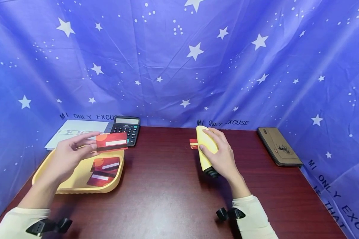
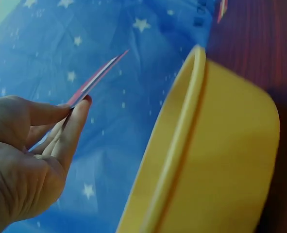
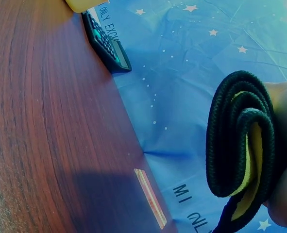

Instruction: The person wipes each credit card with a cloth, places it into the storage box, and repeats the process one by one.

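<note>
Between thumb and fingers, my left hand point(image 1: 70, 154) pinches a red bank card point(image 1: 112, 141) with a white strip, raised above the yellow tray point(image 1: 119, 177). From the left wrist view, the card shows nearly edge-on, close to the tray's rim. Inside the tray lie more red cards point(image 1: 103, 171), overlapping one another. My right hand point(image 1: 222, 151) grips a folded yellow cloth point(image 1: 206, 144) over the table; its dark edging shows in folded layers in the right wrist view. Just left of the cloth, another red card point(image 1: 193, 144) with a gold band lies on the table, partly hidden.
A black calculator point(image 1: 133, 136) stands behind the tray, beside a white flat box point(image 1: 80, 127). At the far right lies a brown zipped case point(image 1: 278, 146). A blue star-patterned curtain point(image 1: 167, 59) closes off the back and sides of the dark red table point(image 1: 164, 192).
</note>
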`<state>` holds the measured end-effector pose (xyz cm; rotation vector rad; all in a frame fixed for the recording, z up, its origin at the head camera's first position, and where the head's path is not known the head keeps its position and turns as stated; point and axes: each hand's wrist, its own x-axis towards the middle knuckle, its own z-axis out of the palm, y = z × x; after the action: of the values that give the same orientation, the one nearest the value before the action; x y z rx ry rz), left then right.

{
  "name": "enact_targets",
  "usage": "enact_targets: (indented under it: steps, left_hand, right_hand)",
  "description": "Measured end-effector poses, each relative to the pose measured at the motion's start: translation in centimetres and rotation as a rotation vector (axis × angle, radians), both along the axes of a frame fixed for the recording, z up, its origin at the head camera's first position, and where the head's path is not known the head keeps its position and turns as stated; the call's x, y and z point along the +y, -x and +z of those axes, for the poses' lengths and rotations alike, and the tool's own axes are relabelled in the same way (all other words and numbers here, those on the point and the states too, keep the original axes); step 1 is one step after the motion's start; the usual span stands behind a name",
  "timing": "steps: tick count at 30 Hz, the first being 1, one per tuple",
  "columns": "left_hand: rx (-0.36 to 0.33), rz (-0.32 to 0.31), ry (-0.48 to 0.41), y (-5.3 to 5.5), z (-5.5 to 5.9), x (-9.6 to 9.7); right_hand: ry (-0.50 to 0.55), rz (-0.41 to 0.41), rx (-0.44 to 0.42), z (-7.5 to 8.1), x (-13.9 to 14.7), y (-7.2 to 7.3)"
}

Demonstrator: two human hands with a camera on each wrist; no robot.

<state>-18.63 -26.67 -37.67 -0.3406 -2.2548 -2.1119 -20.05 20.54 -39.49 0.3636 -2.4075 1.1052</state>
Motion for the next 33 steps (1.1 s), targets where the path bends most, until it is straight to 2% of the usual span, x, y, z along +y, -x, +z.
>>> enact_targets:
  steps: [3,5,9,12,14,19,23,29,33]
  left_hand:
    - [-0.057,-0.023,-0.002,-0.1,-0.8,-1.9]
    - [-0.095,-0.046,-0.033,0.0,-1.4,-3.0]
    - [-0.152,-0.066,-0.044,0.4,-2.4,-4.2]
    - [-0.191,-0.055,0.011,0.7,-2.9,-4.6]
    - [-0.204,-0.038,0.085,0.8,-3.1,-4.7]
    - [-0.193,-0.003,0.27,1.2,-3.2,-4.4]
    - [-0.187,0.001,0.363,1.4,-3.2,-4.3]
    - [-0.175,-0.012,0.414,1.8,-3.4,-4.2]
    - [-0.161,0.012,0.465,1.9,-3.4,-4.1]
  right_hand:
    - [-0.001,0.001,0.002,-0.1,0.0,0.1]
    - [-0.004,0.002,0.002,-0.1,0.0,0.1]
    - [-0.003,0.0,-0.006,-0.1,0.0,0.1]
    - [-0.002,-0.005,-0.015,-0.1,0.0,0.1]
    - [0.0,-0.006,-0.02,-0.1,0.0,0.1]
    - [0.004,0.0,-0.009,-0.1,0.1,0.2]
    - [0.009,0.006,0.003,-0.1,0.1,0.2]
    - [0.01,0.007,-0.006,-0.1,0.2,0.2]
    - [0.011,0.006,-0.009,-0.2,0.3,0.2]
